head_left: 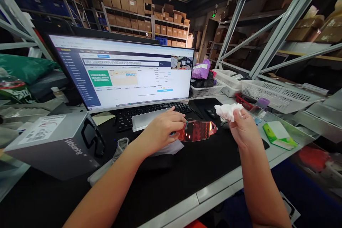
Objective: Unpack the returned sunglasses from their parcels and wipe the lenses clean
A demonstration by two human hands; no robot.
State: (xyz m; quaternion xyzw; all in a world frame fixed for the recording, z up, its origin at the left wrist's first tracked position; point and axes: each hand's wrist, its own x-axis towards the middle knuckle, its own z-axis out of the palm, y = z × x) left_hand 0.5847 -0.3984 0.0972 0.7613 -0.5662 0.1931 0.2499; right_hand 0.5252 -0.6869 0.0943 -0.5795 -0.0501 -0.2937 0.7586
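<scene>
My left hand (167,123) grips the left end of a goggle lens (197,130) with a red, mirror-like surface. The lens is tilted above the dark desk mat, its right end free. In my right hand (242,124) a crumpled white tissue (227,111) is pinched between thumb and fingers, a short way to the right of the lens and apart from it. Under my left hand lies a piece of pale, thin wrapping (171,148). A grey box (61,146) printed with goggles stands to the left of my left forearm.
A monitor (128,74) and a black keyboard (125,118) stand behind my hands, with a mouse (211,113) to their right. At the right are a green-and-white tissue pack (279,135) and white plastic baskets (278,96). Metal racks with cartons (128,23) fill the background.
</scene>
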